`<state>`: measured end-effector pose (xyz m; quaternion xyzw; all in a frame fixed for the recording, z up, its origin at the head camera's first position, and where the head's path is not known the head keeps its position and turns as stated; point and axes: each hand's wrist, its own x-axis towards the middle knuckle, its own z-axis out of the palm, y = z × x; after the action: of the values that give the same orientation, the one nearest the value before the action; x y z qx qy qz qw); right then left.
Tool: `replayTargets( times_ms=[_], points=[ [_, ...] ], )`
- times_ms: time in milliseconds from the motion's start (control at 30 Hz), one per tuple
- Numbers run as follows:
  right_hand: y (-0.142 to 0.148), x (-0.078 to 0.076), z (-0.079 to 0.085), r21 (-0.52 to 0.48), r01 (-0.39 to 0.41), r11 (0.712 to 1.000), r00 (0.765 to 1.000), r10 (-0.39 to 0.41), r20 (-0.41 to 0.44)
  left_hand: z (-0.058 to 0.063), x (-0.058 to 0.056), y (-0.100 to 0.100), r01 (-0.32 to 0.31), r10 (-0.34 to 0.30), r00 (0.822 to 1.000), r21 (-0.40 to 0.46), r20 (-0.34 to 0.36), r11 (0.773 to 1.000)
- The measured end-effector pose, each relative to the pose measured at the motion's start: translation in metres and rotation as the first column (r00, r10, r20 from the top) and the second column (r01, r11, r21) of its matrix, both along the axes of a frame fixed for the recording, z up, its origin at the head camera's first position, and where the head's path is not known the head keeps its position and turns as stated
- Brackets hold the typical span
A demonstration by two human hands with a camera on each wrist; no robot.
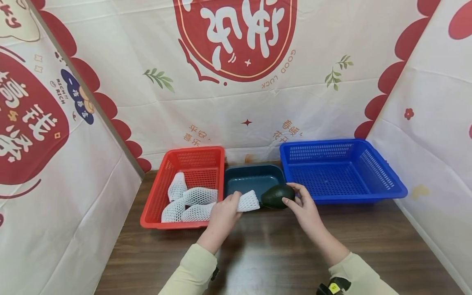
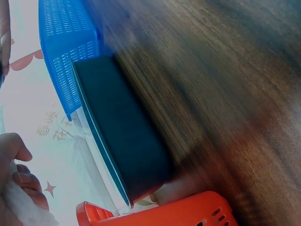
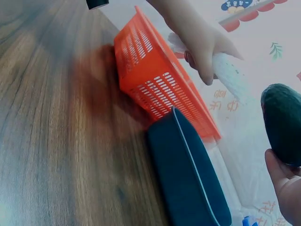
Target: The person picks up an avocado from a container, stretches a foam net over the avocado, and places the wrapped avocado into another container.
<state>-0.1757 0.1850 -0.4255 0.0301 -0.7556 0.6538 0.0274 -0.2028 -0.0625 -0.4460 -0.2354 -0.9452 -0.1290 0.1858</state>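
My right hand [image 1: 304,207] holds a dark green avocado [image 1: 274,196] by its rounder end, fingers and thumb about it. In the right wrist view the avocado [image 3: 282,123] is raised above the dark teal tray. My left hand [image 1: 225,211] grips a white foam net sleeve [image 1: 248,201], whose free end points at the avocado's narrow tip. In the left wrist view that sleeve [image 2: 28,207] shows bunched under the curled fingers. Both hands are over the near edge of the tray [image 1: 254,171].
A red basket [image 1: 147,221] at the left holds several white net sleeves [image 1: 177,186]. The blue basket [image 1: 324,180] stands to the right of the tray. All three rest on a brown wooden table [image 1: 273,254], with a printed cloth [image 1: 250,110] hanging behind.
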Motion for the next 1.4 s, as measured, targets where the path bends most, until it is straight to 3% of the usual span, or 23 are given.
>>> replayTargets(
  times_ms=[567, 967, 1200, 1400],
  points=[
    [-0.018, -0.001, -0.001, -0.055, -0.029, 0.998, 1.000, 0.029, 0.003, 0.007, 0.003, 0.004, 0.001, -0.001, 1.000, -0.013, 0.007, 1.000],
    [-0.030, -0.002, -0.010, 0.105, -0.020, 0.994, 0.998, 0.026, -0.051, 0.011, 0.004, 0.012, -0.015, 0.015, 1.000, -0.011, 0.001, 1.000],
    [-0.036, 0.000, -0.007, 0.120, -0.019, 0.993, 0.999, 0.023, -0.030, 0.012, 0.007, 0.016, -0.040, 0.040, 0.999, 0.000, -0.034, 0.999],
    [-0.040, 0.000, -0.008, 0.107, 0.006, 0.994, 0.999, -0.003, -0.035, 0.015, 0.008, 0.022, -0.073, 0.073, 0.997, -0.003, -0.008, 0.997]
  ],
)
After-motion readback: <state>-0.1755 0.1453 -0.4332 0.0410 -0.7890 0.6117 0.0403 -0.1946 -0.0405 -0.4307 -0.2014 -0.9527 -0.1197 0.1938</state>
